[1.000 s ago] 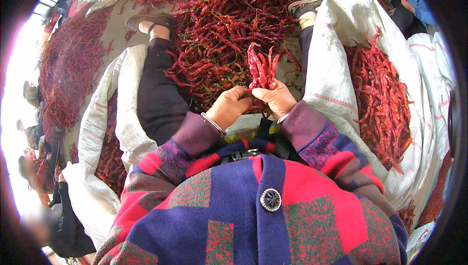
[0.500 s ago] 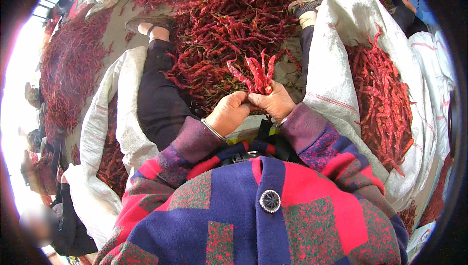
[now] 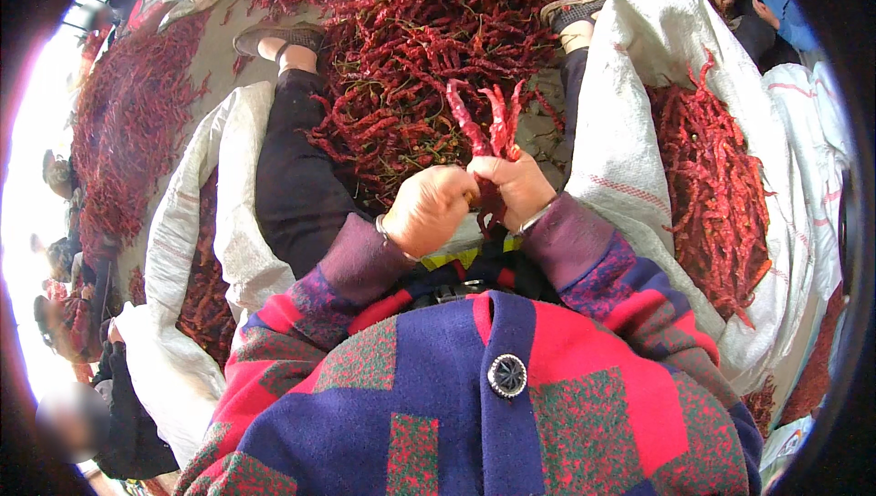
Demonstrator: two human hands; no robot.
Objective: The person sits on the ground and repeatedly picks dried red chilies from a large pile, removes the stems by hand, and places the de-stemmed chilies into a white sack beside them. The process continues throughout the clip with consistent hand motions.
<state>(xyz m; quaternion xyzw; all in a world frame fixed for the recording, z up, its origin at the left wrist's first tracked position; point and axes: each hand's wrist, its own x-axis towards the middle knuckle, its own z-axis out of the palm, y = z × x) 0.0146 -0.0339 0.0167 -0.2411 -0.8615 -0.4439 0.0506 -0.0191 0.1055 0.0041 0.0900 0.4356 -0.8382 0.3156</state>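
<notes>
Both hands, one chilli bunch (red), one button

White light pours in from the left, so strong that it bleaches that edge, fringed with purple. Nearer me, the held chillies are evenly lit, faintly glossy. The round view bends toward black corners, and blur hides a person's head at lower left.

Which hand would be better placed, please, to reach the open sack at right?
Probably the right hand: it grips the red chillies and is nearer that sack; the left hand is farther away.
</notes>
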